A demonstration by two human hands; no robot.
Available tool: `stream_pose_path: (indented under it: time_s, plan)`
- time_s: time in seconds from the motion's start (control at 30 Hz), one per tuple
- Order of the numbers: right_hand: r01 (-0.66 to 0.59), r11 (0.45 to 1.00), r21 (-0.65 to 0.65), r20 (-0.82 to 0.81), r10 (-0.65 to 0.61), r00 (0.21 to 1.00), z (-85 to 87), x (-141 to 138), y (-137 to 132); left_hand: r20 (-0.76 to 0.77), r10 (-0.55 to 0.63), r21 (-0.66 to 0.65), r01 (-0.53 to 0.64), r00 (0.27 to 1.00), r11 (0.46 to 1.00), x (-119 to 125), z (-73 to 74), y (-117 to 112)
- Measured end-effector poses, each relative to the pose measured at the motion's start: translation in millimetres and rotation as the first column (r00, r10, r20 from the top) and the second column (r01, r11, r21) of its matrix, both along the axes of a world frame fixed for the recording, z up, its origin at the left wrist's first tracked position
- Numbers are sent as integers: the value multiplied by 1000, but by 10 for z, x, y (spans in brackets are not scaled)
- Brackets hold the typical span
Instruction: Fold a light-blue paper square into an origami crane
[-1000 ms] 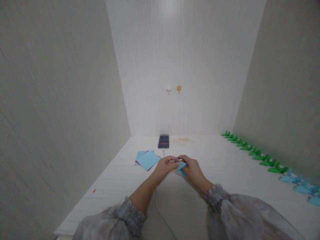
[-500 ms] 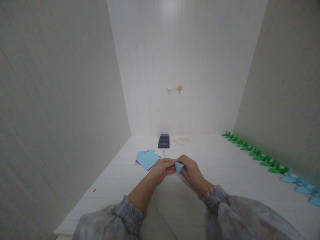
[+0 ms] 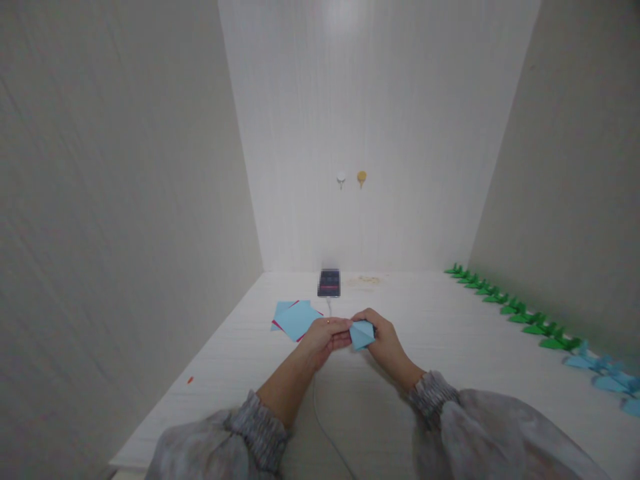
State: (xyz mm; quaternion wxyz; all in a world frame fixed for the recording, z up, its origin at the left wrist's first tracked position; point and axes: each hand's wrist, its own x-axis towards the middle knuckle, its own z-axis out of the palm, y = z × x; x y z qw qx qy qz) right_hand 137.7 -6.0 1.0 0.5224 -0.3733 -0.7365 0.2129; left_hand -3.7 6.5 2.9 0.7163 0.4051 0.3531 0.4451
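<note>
Between my two hands is a small folded piece of light blue origami paper [image 3: 362,335], held a little above the white table. My left hand [image 3: 326,339] pinches its left corner between thumb and fingers; a ring shows on one finger. My right hand [image 3: 384,337] grips the right side from behind, with part of its fingers hidden by the paper. A crease runs across the face turned toward me. Just beyond my left hand lie loose square sheets [image 3: 299,320], light blue with red edges showing underneath.
A phone [image 3: 329,283] stands at the back, its white cable [image 3: 320,417] running forward under my left hand. Folded green paper figures [image 3: 510,307] line the right wall, followed by light blue ones [image 3: 613,381]. A small orange-red scrap [image 3: 190,380] lies at left. Walls enclose the table.
The folded blue paper has opened out flatter, so a wider face now shows between my hands. My right-hand fingers have shifted behind it; my left hand stays nearly in place.
</note>
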Motion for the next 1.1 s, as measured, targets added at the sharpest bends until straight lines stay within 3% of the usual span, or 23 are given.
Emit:
stream_pose_path:
  time_s: [0.13, 0.23, 0.4, 0.53, 0.67, 0.87, 1.1]
  plan:
    - [-34, 986, -166, -163, 7, 987, -25, -13, 19, -1, 24, 22, -24, 1000, 999, -19, -21, 9]
    - [-80, 940, -331, -303, -26, 953, -10, -10, 8, -15, 46, 71, -45, 999, 996, -44, -25, 18]
    - [-221, 887, -405, -474, 3, 880, 2, 17, 15, -165, 168, 270, -119, 972, 955, -70, -34, 35]
    - [-207, 881, -425, -352, 50, 935, -7, 35, 41, -253, 208, 402, -93, 945, 911, -82, -54, 43]
    - [-165, 891, -424, -237, 67, 969, -5, 39, 41, -306, 226, 453, -67, 925, 889, -85, -79, 50]
    - [-134, 884, -448, -175, 60, 983, -11, 29, 48, -218, 196, 422, -89, 956, 902, -46, -101, 56]
    - [-122, 889, -440, -234, 18, 972, -5, 29, 60, -177, 176, 421, -87, 968, 903, -62, -96, 60]
